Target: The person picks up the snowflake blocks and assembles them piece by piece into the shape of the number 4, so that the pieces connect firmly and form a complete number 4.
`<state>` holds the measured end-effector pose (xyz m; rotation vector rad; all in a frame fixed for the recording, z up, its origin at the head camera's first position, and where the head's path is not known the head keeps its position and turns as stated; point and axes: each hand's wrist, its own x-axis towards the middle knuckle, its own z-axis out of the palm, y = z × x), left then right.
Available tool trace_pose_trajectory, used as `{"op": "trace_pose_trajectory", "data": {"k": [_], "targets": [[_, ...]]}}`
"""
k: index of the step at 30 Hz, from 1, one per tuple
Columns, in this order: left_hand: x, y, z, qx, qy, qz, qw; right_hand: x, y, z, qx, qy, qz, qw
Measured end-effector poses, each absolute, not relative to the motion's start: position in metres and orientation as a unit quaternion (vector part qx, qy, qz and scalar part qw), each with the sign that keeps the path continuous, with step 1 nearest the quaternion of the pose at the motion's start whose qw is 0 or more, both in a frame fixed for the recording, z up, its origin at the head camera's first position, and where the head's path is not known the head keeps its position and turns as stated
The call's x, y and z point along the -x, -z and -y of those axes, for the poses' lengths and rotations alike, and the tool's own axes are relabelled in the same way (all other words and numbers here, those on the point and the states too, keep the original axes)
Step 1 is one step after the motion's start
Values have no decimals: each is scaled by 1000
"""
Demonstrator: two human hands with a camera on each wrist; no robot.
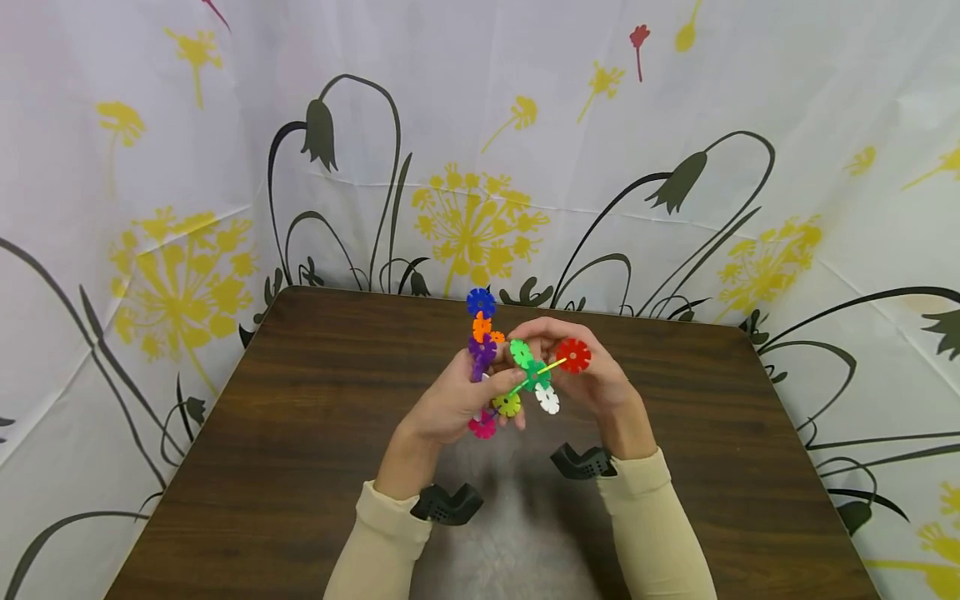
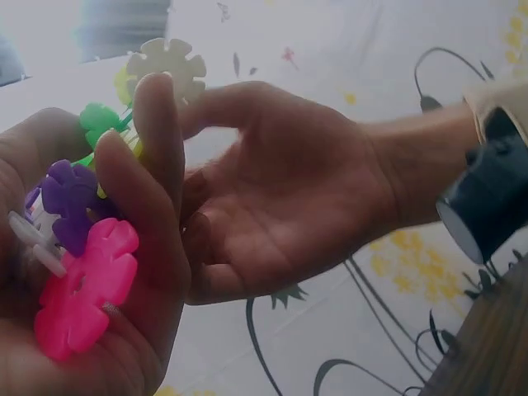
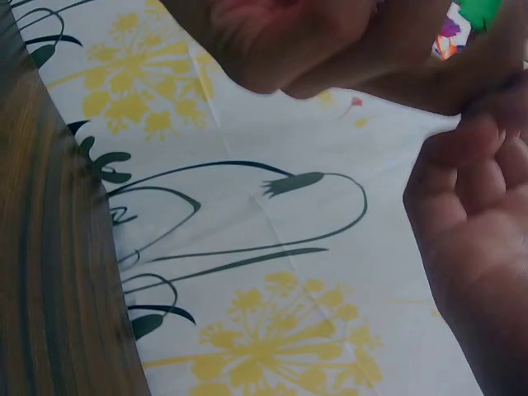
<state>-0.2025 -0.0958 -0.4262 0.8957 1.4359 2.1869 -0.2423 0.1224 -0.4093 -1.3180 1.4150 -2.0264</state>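
A construction of notched plastic discs, in blue, orange, purple, pink, green, white and red, is held up between both hands. My left hand (image 1: 453,396) grips its purple and pink side, with the thumb across the front by the yellow-green disc (image 1: 507,405). In the left wrist view a pink disc (image 2: 87,289) and a purple disc (image 2: 68,198) lie within the curled fingers. My right hand (image 1: 600,383) holds the other side, fingers bent behind the green disc (image 1: 536,377) and near the red disc (image 1: 574,356). Its fingertips are partly hidden by the discs.
Below the hands is a dark brown wooden table (image 1: 300,433). A white cloth (image 1: 465,100) printed with yellow and dark flowers hangs behind and beside it. Black devices (image 1: 448,505) are worn on both wrists, over cream sleeve cuffs.
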Motion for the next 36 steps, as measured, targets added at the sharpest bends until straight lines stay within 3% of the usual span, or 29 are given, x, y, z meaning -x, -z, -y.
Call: {"op": "trace_pose_trajectory", "data": {"k": [3, 15, 26, 32, 36], "targets": [[201, 426, 99, -313, -784, -502, 188, 241, 408, -125, 475, 695, -509, 181], [202, 423, 97, -314, -788, -487, 208, 237, 404, -129, 444, 657, -598, 113], [204, 426, 101, -328, -789, -478, 203, 230, 405, -125, 431, 654, -613, 106], [201, 416, 124, -279, -776, -549, 137, 235, 407, -137, 424, 632, -637, 123], [197, 409, 148, -224, -753, -616, 56, 254, 427, -156, 339, 605, -710, 119]]}}
